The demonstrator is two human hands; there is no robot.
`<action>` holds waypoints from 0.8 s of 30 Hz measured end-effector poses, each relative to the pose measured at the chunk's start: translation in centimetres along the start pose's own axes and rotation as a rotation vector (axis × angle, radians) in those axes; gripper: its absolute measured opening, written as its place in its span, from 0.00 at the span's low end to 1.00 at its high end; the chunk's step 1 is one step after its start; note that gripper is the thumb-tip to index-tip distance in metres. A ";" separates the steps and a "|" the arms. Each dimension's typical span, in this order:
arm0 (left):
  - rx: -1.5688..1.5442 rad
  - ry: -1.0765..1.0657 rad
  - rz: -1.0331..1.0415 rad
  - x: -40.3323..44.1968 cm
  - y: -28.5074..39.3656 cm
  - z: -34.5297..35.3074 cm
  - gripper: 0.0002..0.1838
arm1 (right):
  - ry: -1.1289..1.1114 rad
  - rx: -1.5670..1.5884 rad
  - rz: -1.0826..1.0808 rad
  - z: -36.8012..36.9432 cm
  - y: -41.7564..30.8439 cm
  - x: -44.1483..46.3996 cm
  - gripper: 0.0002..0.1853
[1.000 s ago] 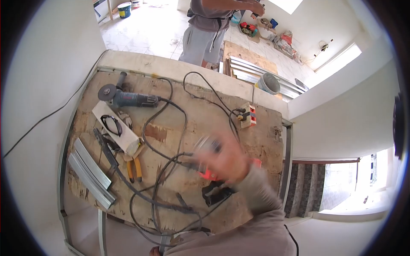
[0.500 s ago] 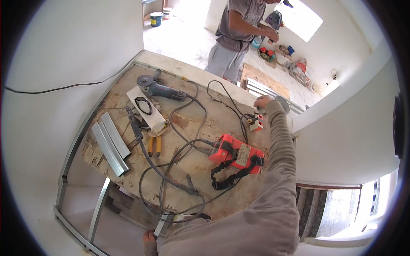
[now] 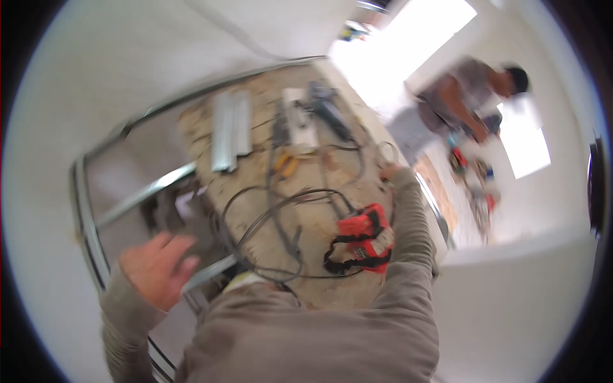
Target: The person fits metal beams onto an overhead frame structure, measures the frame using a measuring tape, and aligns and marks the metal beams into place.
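My left hand [image 3: 158,267] is raised over the metal frame at the lower left, its fingers apart and nothing visible in them. At the board's far right edge, my right hand [image 3: 391,171] is small and blurred; whether it holds anything cannot be made out. A red machine [image 3: 364,223] with a black strap lies on the wooden board [image 3: 319,290], left of my right sleeve. Dark cables [image 3: 274,210] loop across the board. Behind them are orange-handled pliers [image 3: 285,166], metal strips [image 3: 231,131], a white box [image 3: 300,121] and an angle grinder [image 3: 332,115].
A metal frame [image 3: 147,195] with open gaps borders the board on the left. Beyond the ledge at the upper right, another person [image 3: 456,96] stands with bent arms. A white wall [image 3: 511,281] rises on the right.
The view has turned, shifting the board's contents. My left hand has risen from the frame's lower edge and opened. My right hand went from over the red machine to the board's far edge.
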State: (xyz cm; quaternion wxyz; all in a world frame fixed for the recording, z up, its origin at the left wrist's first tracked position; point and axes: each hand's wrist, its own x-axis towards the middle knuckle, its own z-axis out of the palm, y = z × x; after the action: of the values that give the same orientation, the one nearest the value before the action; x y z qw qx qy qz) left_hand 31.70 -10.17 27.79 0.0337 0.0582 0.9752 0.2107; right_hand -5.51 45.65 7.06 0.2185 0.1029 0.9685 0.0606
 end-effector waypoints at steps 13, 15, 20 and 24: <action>-0.229 -0.110 0.350 1.7 12.7 -4.4 0.16 | -0.205 0.543 -0.011 8.1 5.1 3.3 0.25; -0.258 -0.116 0.333 1.5 13.0 -4.4 0.17 | -0.248 0.477 -0.120 10.2 7.6 5.1 0.26; -0.328 -0.091 0.305 0.9 13.4 -5.3 0.18 | -0.126 0.827 0.247 6.8 1.4 -2.5 0.25; -0.401 -0.033 0.264 -0.1 13.5 -6.5 0.19 | -0.131 0.438 -0.201 12.6 6.8 4.5 0.22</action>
State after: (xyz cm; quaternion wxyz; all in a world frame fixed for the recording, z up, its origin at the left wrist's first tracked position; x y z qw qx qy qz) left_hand 32.57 -0.61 39.25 0.0329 0.1807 0.8971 0.4019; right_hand -2.85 54.17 -5.03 0.2581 0.0546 0.9477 -0.1797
